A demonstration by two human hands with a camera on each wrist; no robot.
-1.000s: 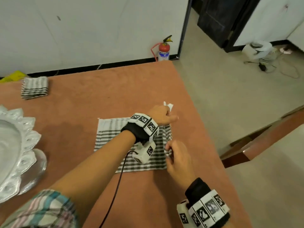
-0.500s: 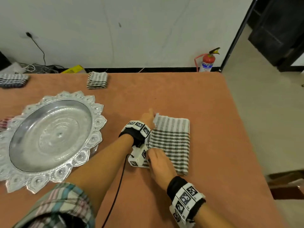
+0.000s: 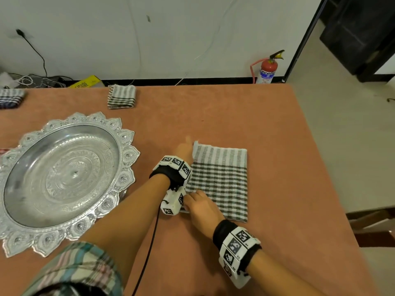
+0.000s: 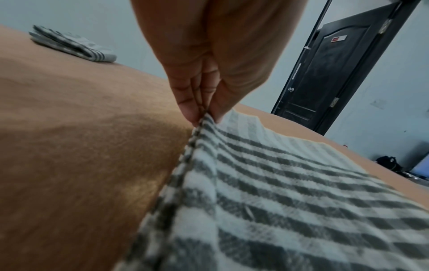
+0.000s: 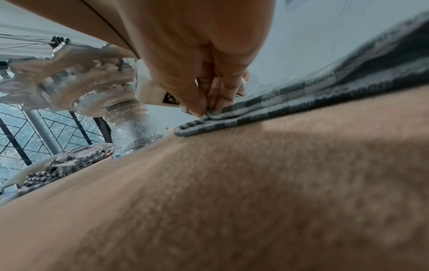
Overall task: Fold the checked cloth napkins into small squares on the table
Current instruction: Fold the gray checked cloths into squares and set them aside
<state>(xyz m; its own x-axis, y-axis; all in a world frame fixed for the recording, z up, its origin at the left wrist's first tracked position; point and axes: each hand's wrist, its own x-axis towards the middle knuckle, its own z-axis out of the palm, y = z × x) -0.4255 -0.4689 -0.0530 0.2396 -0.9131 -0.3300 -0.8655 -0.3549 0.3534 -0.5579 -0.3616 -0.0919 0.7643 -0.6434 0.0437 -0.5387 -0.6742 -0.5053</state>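
Note:
A grey-and-white checked napkin (image 3: 220, 182) lies folded in half on the brown table (image 3: 267, 129). My left hand (image 3: 187, 149) pinches its far left corner (image 4: 204, 117) between thumb and fingers. My right hand (image 3: 197, 205) pinches the near left corner (image 5: 209, 112), low against the table. The left wrist camera block hides part of the napkin's left edge in the head view. Both corners sit just above the tabletop.
A large ornate silver tray (image 3: 62, 180) on a pedestal stands to the left. A folded checked napkin (image 3: 121, 96) lies at the far edge, another (image 3: 10, 98) at the far left. Loose checked cloths (image 5: 67, 165) lie beyond the tray. The table's right edge (image 3: 320, 167) is close.
The napkin's right half has been folded over to the left, so it now lies half as wide. Both hands moved left with the corners. The head view swung left.

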